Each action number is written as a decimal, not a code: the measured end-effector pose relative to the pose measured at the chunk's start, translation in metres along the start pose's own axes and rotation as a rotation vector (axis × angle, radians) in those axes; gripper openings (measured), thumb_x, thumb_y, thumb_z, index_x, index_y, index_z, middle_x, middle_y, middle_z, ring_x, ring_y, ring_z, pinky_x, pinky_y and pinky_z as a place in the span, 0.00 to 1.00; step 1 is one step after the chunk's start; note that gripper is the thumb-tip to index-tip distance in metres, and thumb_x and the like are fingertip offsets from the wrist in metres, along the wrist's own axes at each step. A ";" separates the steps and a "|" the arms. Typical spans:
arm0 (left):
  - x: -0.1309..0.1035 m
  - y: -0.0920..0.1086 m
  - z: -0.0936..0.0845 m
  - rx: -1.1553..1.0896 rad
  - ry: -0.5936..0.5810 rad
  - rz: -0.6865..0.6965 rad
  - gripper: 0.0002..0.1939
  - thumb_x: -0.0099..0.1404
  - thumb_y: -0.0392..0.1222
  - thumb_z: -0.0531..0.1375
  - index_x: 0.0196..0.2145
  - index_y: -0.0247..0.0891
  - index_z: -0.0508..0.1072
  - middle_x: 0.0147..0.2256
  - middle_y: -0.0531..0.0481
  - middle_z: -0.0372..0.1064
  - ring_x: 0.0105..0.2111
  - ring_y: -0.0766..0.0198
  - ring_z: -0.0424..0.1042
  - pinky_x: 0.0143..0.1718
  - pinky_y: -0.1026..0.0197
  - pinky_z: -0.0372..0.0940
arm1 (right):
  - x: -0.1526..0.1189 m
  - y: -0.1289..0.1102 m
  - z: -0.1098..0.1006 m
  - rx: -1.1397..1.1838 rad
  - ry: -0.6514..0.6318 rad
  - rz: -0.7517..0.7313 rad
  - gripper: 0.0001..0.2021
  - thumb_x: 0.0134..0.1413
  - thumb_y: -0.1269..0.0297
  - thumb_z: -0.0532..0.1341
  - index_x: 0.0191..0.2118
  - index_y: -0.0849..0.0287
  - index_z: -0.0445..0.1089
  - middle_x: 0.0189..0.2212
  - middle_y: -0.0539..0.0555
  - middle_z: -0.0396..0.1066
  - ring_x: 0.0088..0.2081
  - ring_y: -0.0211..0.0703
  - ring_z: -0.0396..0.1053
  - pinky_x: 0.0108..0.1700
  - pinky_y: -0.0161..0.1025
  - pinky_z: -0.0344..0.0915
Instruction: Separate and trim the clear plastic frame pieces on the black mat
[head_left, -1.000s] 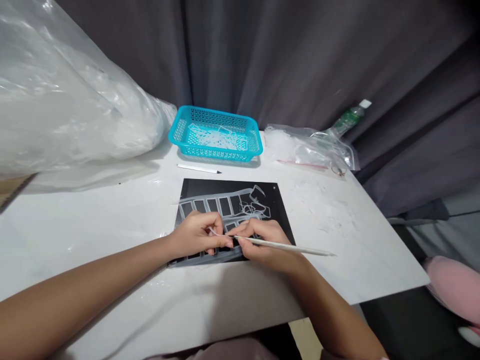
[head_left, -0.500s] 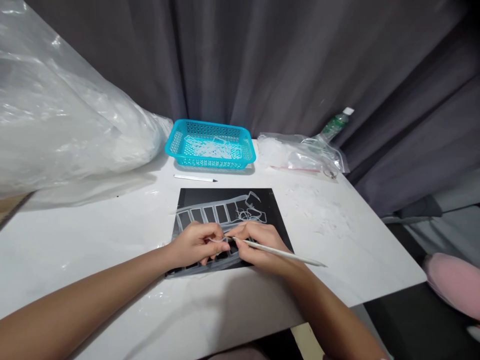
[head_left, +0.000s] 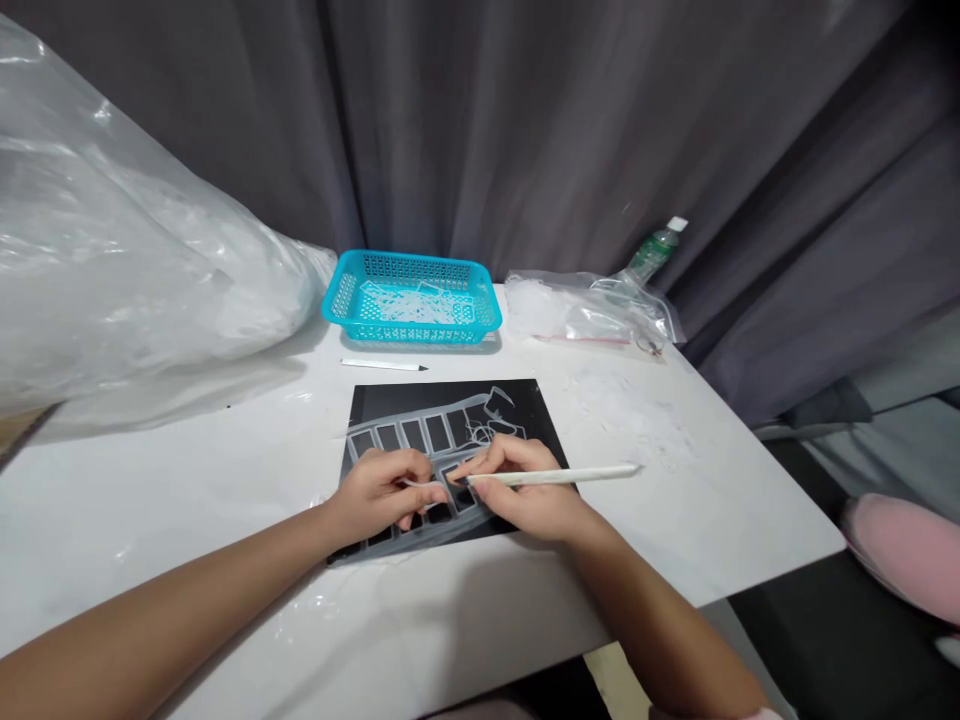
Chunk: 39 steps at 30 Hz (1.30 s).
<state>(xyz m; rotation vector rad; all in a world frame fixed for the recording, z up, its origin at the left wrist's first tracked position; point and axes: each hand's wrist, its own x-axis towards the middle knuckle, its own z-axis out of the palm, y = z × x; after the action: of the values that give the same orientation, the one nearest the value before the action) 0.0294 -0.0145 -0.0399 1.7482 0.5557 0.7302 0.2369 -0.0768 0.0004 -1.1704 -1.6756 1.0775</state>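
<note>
A black board (head_left: pixel 375 398) lies on the table under both hands. On it rests a translucent, ladder-like sheet (head_left: pixel 435 408) of rectangular frames. My left hand (head_left: pixel 382 490) is pinched over the sheet's lower middle, with a thin white strip (head_left: pixel 414 485) between thumb and fingers. Gripped in my right hand (head_left: pixel 532 490) is a slim white pencil-like tool (head_left: pixel 592 473), its dark tip on or close above the sheet, beside the left thumb. Thin curled white offcuts (head_left: pixel 484 432) sit at the sheet's upper right.
Behind the board stands a blue basket (head_left: pixel 411 332) with white pieces inside. A white pencil (head_left: pixel 384 365) lies before it. A large clear plastic bag (head_left: pixel 150 270) fills the left. At the back right are a zip bag (head_left: pixel 570 310), a bottle (head_left: pixel 654 252) and scattered white scraps (head_left: pixel 637 415).
My hands have come slightly apart. The tool in my right hand has swung from slanting down rightward to nearly level. The whole view has shifted a little.
</note>
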 end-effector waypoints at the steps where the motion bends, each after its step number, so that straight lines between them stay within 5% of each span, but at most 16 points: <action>1: 0.000 -0.001 0.000 0.009 0.026 0.005 0.17 0.61 0.47 0.62 0.23 0.35 0.60 0.16 0.57 0.64 0.11 0.73 0.64 0.12 0.75 0.58 | 0.000 0.000 0.000 0.050 -0.016 0.005 0.06 0.53 0.69 0.60 0.27 0.57 0.62 0.38 0.55 0.77 0.39 0.43 0.75 0.39 0.39 0.70; 18: -0.001 0.001 -0.001 0.100 0.069 0.070 0.17 0.61 0.48 0.62 0.22 0.36 0.62 0.16 0.56 0.67 0.11 0.73 0.66 0.12 0.76 0.58 | 0.000 -0.004 0.005 0.035 -0.005 -0.012 0.05 0.51 0.71 0.61 0.28 0.57 0.64 0.37 0.54 0.78 0.39 0.43 0.76 0.39 0.39 0.70; 32: -0.001 -0.002 -0.001 0.158 0.075 0.082 0.16 0.62 0.47 0.61 0.23 0.36 0.62 0.16 0.57 0.66 0.11 0.73 0.66 0.12 0.76 0.58 | -0.001 -0.009 0.008 -0.267 -0.006 -0.288 0.04 0.55 0.70 0.55 0.32 0.55 0.66 0.39 0.55 0.75 0.40 0.42 0.72 0.45 0.40 0.68; 39: -0.001 -0.002 0.000 0.161 0.056 0.116 0.15 0.62 0.45 0.61 0.24 0.37 0.61 0.16 0.59 0.64 0.11 0.73 0.66 0.12 0.76 0.56 | -0.001 -0.003 0.007 -0.313 0.139 -0.298 0.04 0.54 0.71 0.57 0.31 0.55 0.64 0.38 0.54 0.75 0.41 0.42 0.72 0.44 0.40 0.68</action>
<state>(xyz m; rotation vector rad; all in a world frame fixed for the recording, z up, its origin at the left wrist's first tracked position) 0.0283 -0.0144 -0.0422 1.9260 0.5679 0.8371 0.2294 -0.0794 0.0010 -1.1114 -1.8788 0.5516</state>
